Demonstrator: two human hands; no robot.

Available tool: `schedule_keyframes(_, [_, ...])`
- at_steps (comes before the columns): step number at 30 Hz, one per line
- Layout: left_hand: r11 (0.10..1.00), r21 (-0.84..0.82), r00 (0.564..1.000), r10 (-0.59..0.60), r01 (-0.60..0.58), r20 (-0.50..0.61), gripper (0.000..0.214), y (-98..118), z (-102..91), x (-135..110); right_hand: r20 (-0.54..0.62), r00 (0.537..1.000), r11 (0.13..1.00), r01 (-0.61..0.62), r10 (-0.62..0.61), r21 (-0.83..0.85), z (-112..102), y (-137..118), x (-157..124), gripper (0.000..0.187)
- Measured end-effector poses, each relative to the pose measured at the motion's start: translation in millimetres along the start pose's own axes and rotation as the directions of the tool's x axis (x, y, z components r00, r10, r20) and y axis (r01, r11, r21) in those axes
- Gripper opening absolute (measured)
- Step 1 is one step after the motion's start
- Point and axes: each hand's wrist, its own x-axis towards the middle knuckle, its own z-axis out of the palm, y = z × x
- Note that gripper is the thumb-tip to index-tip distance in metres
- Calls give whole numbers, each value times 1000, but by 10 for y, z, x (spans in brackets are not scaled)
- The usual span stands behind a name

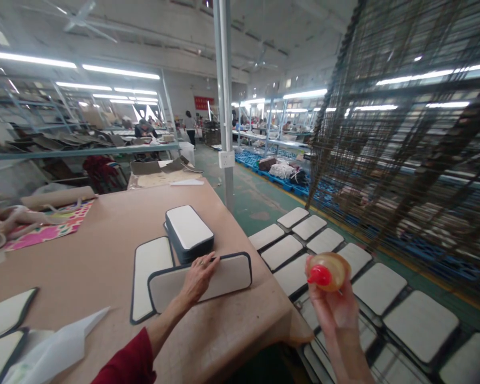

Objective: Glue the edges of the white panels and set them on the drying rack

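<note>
**Left hand flat on a panel, right hand gripping a red-capped bottle**

The left hand (200, 274) lies open at lower centre, fingers spread and pressed flat on a pale padded panel (228, 277) with a dark edge. There is a ring on one finger, and a red sleeve (128, 365) runs off the bottom edge. The panel lies flat on the tan table (104, 240). Its long axis runs left to right across the frame, rising a little to the right, and the hand and wrist cover part of it.

The right hand (338, 312), lower right of centre, is closed around a small amber bottle (331, 271). The bottle is held in the air beyond the table's edge, with its red cap pointing down-left toward the viewer. No label shows on it, and the fingers hide its far end.

Just behind the panel are a second flat panel (148, 266), partly overlapped, and a stack of panels (189, 229) standing higher. More white panels (420, 322) lie in rows down at the lower right, cut off by the frame. A folded white sheet (60, 346) sits at lower left and a pink patterned cloth (52, 226) at middle left.

A grey pole (224, 96) rises at centre. A red sign (203, 102) on the far wall carries writing too small to read. The wire rack (416, 122) filling the upper right is blurred.
</note>
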Motion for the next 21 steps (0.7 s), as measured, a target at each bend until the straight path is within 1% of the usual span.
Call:
schedule_keyframes(3, [999,54,1000,-6,6,2,43,67,19,-34,31,999,1000,12,-11,-12,9,-22,-7,43])
schedule_keyframes(7, [988,136,996,-69,76,-51,42,122,20,-28,-25,1000,1000,10,-10,-12,53,-38,-39,43])
schedule_keyframes(10, [989,126,996,-72,78,-46,40,109,4,-1,-45,999,1000,6,-7,-11,71,-37,-55,45])
schedule_keyframes(12, [993,100,998,-62,63,-20,37,102,-7,7,-38,999,1000,12,-12,-13,67,-33,-53,46])
schedule_keyframes(14, [994,75,997,-80,78,16,33,114,-19,7,-32,999,1000,18,-18,-16,58,-29,-46,48])
schedule_keyframes(16, [989,30,987,-146,144,71,30,145,-36,8,-28,999,1000,22,-22,-16,52,-28,-38,51])
schedule_keyframes(19, [960,-56,951,-261,274,168,31,198,-63,32,-20,999,999,32,-32,-12,58,-33,-37,54])
schedule_keyframes(21, [935,-109,922,-304,337,240,36,234,-70,55,-17,999,999,43,-43,-7,66,-38,-42,53])
